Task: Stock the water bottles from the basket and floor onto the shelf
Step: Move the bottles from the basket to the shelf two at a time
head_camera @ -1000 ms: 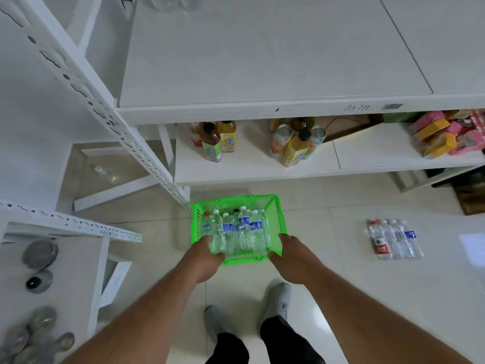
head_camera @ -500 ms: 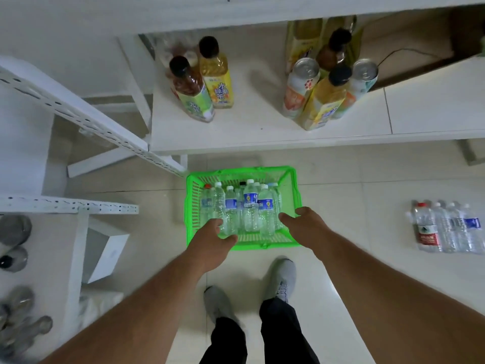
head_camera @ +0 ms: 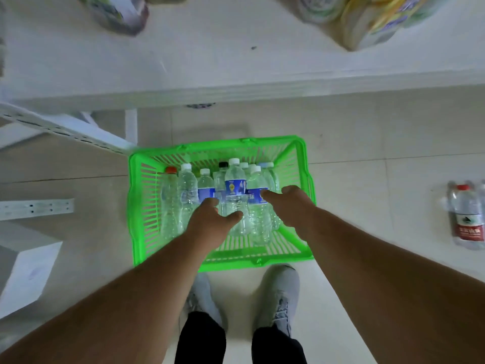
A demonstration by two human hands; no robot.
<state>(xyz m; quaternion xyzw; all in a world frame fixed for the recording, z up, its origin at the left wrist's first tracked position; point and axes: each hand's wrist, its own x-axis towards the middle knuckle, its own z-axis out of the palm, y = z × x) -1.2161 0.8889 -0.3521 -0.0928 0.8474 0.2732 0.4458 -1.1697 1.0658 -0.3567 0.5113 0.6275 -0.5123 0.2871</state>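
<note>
A green plastic basket (head_camera: 134,206) stands on the tiled floor just in front of my feet, holding several clear water bottles laid side by side. A blue-labelled bottle (head_camera: 235,183) lies in the middle of them, and one with a red cap (head_camera: 170,191) lies at the left. My left hand (head_camera: 211,222) reaches into the basket with thumb and fingers spread on either side of the middle bottle's lower half. My right hand (head_camera: 287,203) hovers over the bottles at the right, its fingertips at a blue label. Neither hand holds a bottle. More bottles (head_camera: 467,219) lie on the floor at the far right.
The white bottom shelf (head_camera: 236,74) runs across the top, just beyond the basket. Blurred drink bottles (head_camera: 118,11) and a yellow-labelled group (head_camera: 372,22) stand on it. A slotted white upright (head_camera: 65,128) slants at the left. A white box (head_camera: 26,274) sits lower left.
My head has dropped closer to the floor and the basket looks much larger. Both hands have left the basket's near rim and moved forward over the bottles.
</note>
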